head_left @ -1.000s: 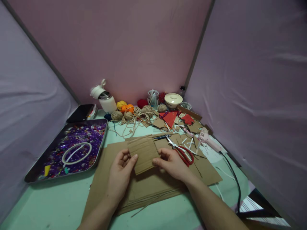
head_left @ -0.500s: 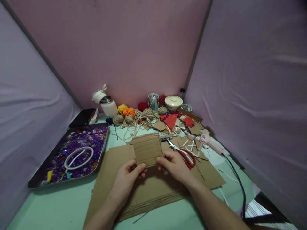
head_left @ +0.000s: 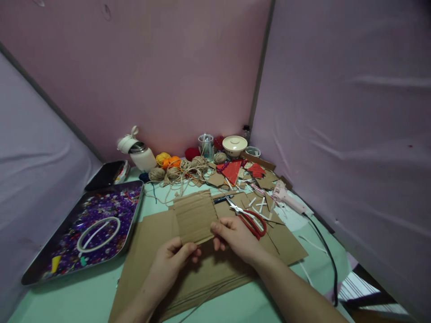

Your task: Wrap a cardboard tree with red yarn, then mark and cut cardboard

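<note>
A small, roughly square piece of corrugated cardboard [head_left: 195,215] is held up between both hands, its right edge ragged. My left hand [head_left: 171,260] pinches its lower left corner between thumb and fingers. At the lower right corner, my right hand [head_left: 232,235] grips it the same way. Beneath lies a stack of larger cardboard sheets [head_left: 151,251]. Red-handled scissors [head_left: 251,220] rest on the stack just beyond my right hand, blades pointing away to the left. A dark pen [head_left: 222,198] lies near the blade tips.
At left is a metal tray [head_left: 133,237] of beads with a white hoop [head_left: 79,242] in it. Yarn balls [head_left: 173,162], a white jar [head_left: 144,158] and a lidded bowl [head_left: 235,144] line the back. A pink glue gun [head_left: 288,199] with a black cord lies right, beside cardboard scraps.
The camera view has turned slightly, so the whole scene sits further left and a little lower. Both hands keep the same hold on the cardboard piece.
</note>
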### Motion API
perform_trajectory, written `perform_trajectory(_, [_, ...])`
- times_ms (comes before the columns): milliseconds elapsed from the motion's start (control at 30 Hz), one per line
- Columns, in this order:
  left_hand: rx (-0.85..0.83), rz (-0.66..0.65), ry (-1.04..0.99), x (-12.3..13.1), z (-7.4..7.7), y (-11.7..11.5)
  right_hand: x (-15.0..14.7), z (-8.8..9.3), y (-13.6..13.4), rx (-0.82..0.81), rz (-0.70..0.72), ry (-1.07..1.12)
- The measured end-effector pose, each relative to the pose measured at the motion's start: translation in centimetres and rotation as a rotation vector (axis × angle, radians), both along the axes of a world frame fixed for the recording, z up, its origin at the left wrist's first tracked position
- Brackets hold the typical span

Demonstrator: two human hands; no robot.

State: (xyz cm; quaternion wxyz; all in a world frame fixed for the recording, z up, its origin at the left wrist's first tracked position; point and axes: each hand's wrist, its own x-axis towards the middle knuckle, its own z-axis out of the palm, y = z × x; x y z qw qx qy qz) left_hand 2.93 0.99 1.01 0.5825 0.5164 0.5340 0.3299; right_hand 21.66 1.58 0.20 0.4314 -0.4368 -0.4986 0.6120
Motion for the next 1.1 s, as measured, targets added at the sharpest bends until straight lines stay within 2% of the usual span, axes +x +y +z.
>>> perform_trajectory(167, [0.017,0.009,0.009,-0.2,0.0,-0.4,-0.8,-0.8,0.1,-0.155,0.008,0.229])
perform_trajectory(333, [0.026,0.052,0.011,0.2,-0.1,-0.3,-1.4,-0.5,-0.5,-0.037,-0.022,0.123])
perform_trajectory(600, [-0.003,-0.005,-0.021,0.2,-0.8,-0.5,-1.6,-0.2,-0.7,-0.113,0.031,0.139])
perform_trajectory(767, [-0.083,-0.036,-0.219,0.1,-1.2,-0.7,-1.7,-0.1,-1.1,-0.108,0.101,0.182])
perform_trajectory(933, [-0.257,-0.034,-0.5,0.5,-0.6,-1.1,-2.1,0.5,-1.6,-0.037,0.128,0.233])
perform_trajectory(1000, [-0.297,-0.018,-0.536,0.6,-0.4,-1.2,-2.3,0.7,-1.7,-0.001,0.135,0.264])
perform_trajectory(1100, [-0.282,0.045,-0.484,0.7,-0.6,-1.1,-2.5,0.7,-1.8,0.049,0.081,0.247])
